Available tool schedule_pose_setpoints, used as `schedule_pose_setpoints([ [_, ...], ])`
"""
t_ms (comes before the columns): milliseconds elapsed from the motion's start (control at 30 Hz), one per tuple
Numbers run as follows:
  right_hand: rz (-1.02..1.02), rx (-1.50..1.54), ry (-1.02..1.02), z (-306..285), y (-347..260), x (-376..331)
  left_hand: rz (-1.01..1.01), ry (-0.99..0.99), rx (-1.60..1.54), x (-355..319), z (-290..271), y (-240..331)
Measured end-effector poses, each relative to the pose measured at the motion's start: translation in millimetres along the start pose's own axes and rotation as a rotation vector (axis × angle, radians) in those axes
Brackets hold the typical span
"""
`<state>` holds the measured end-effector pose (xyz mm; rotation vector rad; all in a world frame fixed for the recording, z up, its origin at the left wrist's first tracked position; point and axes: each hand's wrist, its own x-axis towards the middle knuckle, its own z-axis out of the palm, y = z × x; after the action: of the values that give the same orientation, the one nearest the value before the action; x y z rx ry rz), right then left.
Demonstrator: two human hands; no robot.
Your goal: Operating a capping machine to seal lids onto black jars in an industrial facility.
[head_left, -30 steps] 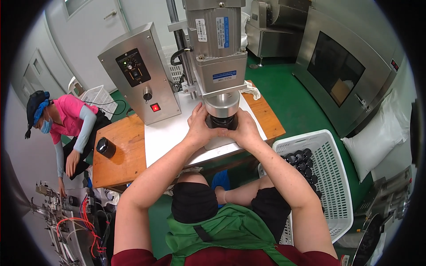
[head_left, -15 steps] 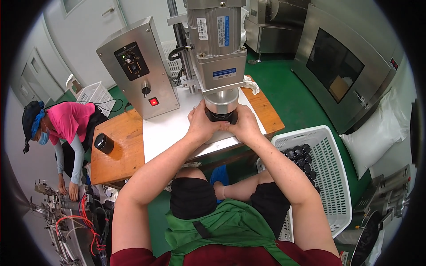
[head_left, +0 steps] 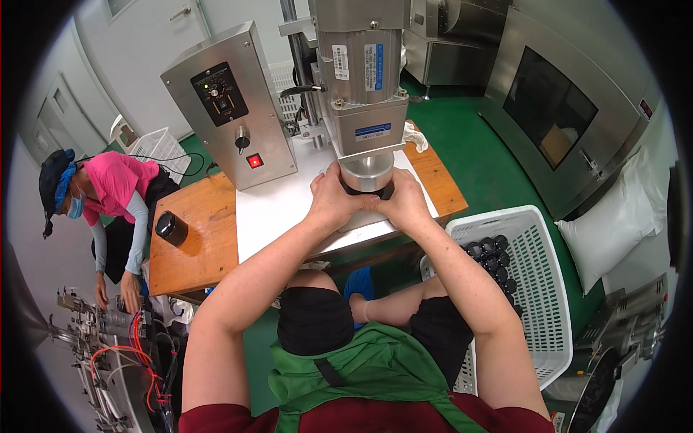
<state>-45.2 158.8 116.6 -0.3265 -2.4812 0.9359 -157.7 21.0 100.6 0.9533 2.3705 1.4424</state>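
Observation:
My left hand (head_left: 332,200) and my right hand (head_left: 404,202) are cupped together around a dark jar (head_left: 369,192), which is mostly hidden by my fingers. They hold it right under the round metal head (head_left: 367,169) of a steel capping machine (head_left: 361,79). The jar stands over a white base plate (head_left: 278,209) on a wooden table (head_left: 202,245). A steel control box (head_left: 227,101) with a knob and a red switch stands to the left of the machine.
One black jar (head_left: 172,228) stands alone on the left part of the table. A white basket (head_left: 527,289) with several black jars sits on the floor at my right. A person in a pink top (head_left: 119,195) bends over at the left. Steel ovens (head_left: 570,108) stand at the back right.
Both hands stay closed around the jar under the machine head. The person in pink has bent further down at the left.

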Motion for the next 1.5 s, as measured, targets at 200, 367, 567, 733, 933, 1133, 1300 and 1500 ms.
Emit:
schedule_pose_setpoints([
  [200,0.015,-0.008,-0.001,-0.2,-0.3,0.3,0.025,-0.001,-0.011,2.0,0.2,-1.2],
  [367,0.026,0.010,-0.025,-0.7,1.5,0.6,0.044,-0.015,0.001,1.0,-0.8,0.8],
  [567,0.013,0.049,-0.005,0.7,3.7,1.1,0.024,-0.022,0.012,1.2,-2.4,0.3],
  [733,0.035,0.094,-0.007,-1.0,0.2,-0.8,0.031,-0.062,0.008,5.0,-4.1,-3.9],
  [933,0.038,0.099,0.009,-1.4,-1.1,-2.0,0.054,-0.048,-0.003,4.0,-2.0,-7.3],
  [1133,-0.175,-0.003,0.097,6.4,6.6,6.2,0.068,0.038,-0.131,5.3,0.2,-3.0],
  [1300,-0.077,0.388,-0.077,-8.3,-6.8,-21.9,0.105,0.045,-0.224,-22.1,-1.9,19.2],
  [1500,-0.154,0.100,-0.103,-43.9,-29.8,-101.7,0.025,-0.158,-0.255,-117.6,1.3,58.3],
])
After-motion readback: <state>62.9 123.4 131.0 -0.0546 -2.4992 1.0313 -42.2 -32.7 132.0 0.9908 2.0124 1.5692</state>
